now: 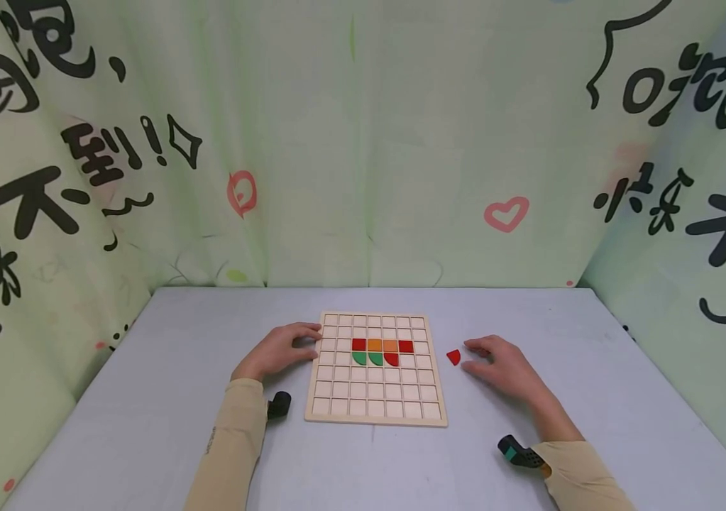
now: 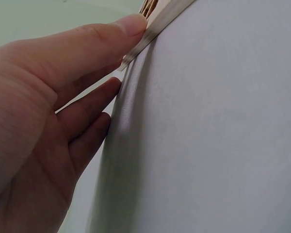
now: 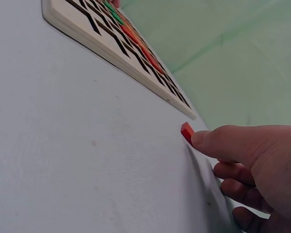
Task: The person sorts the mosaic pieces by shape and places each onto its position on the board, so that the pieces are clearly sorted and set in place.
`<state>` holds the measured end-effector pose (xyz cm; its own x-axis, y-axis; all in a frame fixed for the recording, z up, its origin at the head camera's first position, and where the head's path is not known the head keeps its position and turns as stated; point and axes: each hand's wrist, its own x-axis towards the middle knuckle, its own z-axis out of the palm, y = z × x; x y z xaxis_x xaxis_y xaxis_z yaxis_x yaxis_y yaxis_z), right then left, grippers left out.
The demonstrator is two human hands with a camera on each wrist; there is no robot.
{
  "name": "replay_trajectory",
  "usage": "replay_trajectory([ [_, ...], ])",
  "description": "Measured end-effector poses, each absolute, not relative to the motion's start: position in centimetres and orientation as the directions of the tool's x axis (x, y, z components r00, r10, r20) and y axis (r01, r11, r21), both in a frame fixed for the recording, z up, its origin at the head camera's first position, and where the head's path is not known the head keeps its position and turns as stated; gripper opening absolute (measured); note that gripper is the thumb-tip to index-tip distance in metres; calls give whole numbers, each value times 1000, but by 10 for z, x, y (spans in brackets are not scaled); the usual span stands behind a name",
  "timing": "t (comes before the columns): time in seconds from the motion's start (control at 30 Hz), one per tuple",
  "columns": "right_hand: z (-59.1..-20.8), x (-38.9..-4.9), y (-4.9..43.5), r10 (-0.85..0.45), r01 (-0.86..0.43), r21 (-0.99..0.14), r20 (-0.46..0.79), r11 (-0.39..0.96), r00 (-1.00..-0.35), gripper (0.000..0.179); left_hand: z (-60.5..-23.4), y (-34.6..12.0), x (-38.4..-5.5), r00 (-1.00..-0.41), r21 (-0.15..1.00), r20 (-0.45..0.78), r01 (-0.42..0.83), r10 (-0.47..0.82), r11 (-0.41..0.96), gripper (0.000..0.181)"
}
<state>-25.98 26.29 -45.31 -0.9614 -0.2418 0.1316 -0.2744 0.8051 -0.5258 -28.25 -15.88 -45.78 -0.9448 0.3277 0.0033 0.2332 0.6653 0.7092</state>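
A wooden grid board [image 1: 375, 424] lies on the table. In it, a row of red and orange squares [image 1: 374, 345] sits above two green quarter-circles [image 1: 360, 359] and a red one [image 1: 391, 360]. At the board's left edge is my left hand [image 1: 278, 349], its thumb and fingertips resting against the frame. To the right of the board, a loose red quarter-circle piece [image 1: 453, 357] is just beyond the fingertips of my right hand [image 1: 503, 365]. Thumb and index finger stand apart there. In the right wrist view the thumb tip overlaps the red piece [image 3: 186, 133]; contact is unclear.
A white cloth covers the table [image 1: 209, 326]. Pale green curtains [image 1: 363, 142] with dark lettering and red hearts hang behind and on both sides. Each wrist wears a small black camera, such as the one at the right wrist [image 1: 519, 453].
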Motion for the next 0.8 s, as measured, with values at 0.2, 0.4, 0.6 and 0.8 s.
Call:
replay_trajectory([
  [0.2,-459,-263,256,-242,-283,-517,146,808,-959,39,-458,-160,-283,-942,704,6,242,336,668,36],
  [0.4,-462,-263,250,-259,-313,-504,176,805,-950,37,-459,-160,-283,-939,707,16,254,344,660,35],
  [0.6,-462,-262,247,-263,-337,-483,217,808,-940,31,-459,-159,-283,-940,709,11,247,340,660,35],
  [0.8,-464,-263,248,-259,-339,-473,227,813,-939,28,-458,-160,-283,-939,714,19,253,344,652,35],
])
